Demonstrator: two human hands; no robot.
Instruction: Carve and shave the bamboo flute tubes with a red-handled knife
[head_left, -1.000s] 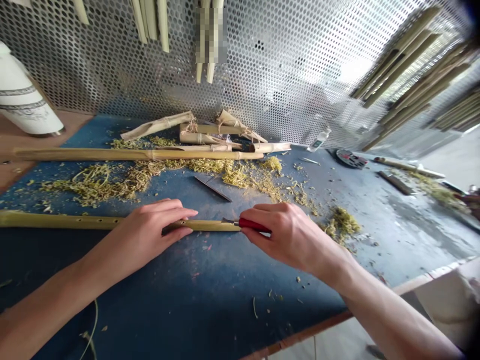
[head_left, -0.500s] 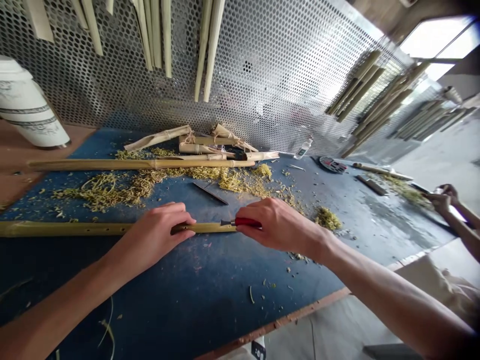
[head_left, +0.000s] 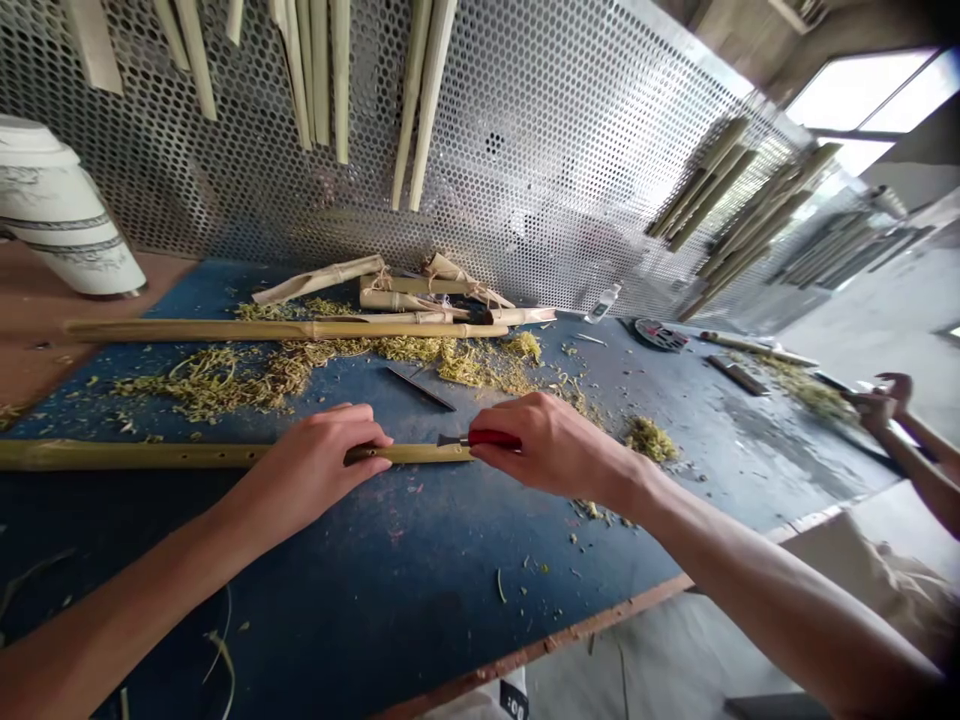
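A bamboo flute (head_left: 420, 454) with small finger holes lies lengthwise on the blue tabletop. My left hand (head_left: 326, 455) is closed on it, thumb below and fingers above, beside a dark patch or opening on the tube. In my right hand (head_left: 544, 440) is a red-handled carving tool (head_left: 493, 440), gripped in curled fingers. Its short metal blade points left and lies over the flute, close to a small pale round mark. Whether the edge touches the bamboo, I cannot tell. My right hand covers the flute's right end.
Behind my hands are a thin dark file-like tool (head_left: 420, 388), bamboo shavings (head_left: 465, 360), a long bamboo piece (head_left: 210, 330) and split bamboo offcuts (head_left: 322, 278). A white cup (head_left: 64, 215) stands left, a small bottle (head_left: 602, 303) by the perforated panel (head_left: 510, 120). Another person's hands (head_left: 885, 400) work far right.
The view has shifted slightly. The carving tool's blade sits a touch further left over the flute. My left hand keeps its hold, and the other person's hands have moved a little.
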